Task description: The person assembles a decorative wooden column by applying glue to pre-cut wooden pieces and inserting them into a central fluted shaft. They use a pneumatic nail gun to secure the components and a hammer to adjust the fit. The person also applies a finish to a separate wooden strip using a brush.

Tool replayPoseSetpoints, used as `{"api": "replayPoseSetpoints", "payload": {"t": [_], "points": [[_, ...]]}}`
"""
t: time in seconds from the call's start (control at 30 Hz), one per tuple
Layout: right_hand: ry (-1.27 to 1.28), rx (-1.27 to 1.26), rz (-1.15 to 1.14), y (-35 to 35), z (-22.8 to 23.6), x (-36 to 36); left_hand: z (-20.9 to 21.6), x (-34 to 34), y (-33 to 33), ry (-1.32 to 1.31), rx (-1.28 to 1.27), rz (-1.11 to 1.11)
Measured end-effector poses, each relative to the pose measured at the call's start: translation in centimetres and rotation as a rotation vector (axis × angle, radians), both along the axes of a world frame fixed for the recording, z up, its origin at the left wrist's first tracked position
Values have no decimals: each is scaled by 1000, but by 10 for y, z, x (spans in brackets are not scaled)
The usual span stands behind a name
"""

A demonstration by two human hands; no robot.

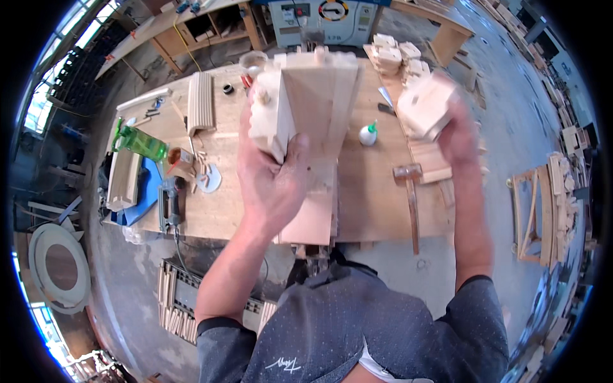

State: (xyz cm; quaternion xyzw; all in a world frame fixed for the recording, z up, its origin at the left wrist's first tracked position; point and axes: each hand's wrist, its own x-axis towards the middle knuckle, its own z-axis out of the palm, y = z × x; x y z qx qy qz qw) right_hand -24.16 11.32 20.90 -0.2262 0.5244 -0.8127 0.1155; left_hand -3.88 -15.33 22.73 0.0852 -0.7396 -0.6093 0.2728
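My left hand (pixel 271 185) is wrapped round a pale carved wooden block (pixel 269 118) with a round dowel standing out of its face. This block sits against the side of a larger wooden assembly of joined boards (pixel 316 102); whether the two are fixed together I cannot tell. Held out to the right, my right hand (pixel 461 137) grips another shaped wooden block (pixel 424 105) with a small hole in it. That hand and its block are smeared by motion. Under the assembly a flat wooden board (pixel 310 220) reaches the bench's near edge.
On the workbench (pixel 377 204) lie a mallet (pixel 410 175), a glue bottle (pixel 368 135), a green spray bottle (pixel 143 143) and a nail gun (pixel 171 203). More shaped blocks (pixel 387 56) are piled at the far right. A blue machine (pixel 319 22) stands behind.
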Motion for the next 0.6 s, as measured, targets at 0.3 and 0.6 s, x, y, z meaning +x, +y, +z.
{"api": "replayPoseSetpoints", "payload": {"t": [0.3, 0.6], "points": [[-289, -326, 45, 5, 77, 28, 32, -23, -71, -59, 8, -623], [-253, -264, 317, -33, 117, 64, 16, -7, -7, 94, -254, 0]]}}
